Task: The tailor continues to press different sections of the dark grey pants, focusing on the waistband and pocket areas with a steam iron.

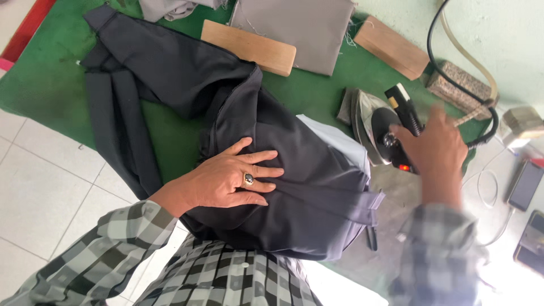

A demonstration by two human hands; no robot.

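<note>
The dark grey cloth garment (294, 187) is lying spread out on the green felt table cover (39, 85), with one long part running up to the far left corner. The left hand (232, 178) is lying flat on the middle of the garment, palm down. Its fingers are spread a little and pointing to the right, and it is pressing on the cloth, not gripping it. A ring with a dark stone (248, 179) is sitting on one finger. The left arm, in a grey and white checked sleeve (102, 255), is coming in from the lower left.

The right hand (433, 150) is reaching out over the silver and black iron (381, 129), which is standing just beside the right edge of the garment. This hand is blurry, so it looks like it is closing on the iron's black handle, but I cannot tell for sure.

A black cord (433, 51) is curving away from the iron. Two light wooden blocks (249, 47) and a folded grey cloth (300, 28) are lying at the far side. Two phones (526, 186) are lying at the right edge.
</note>
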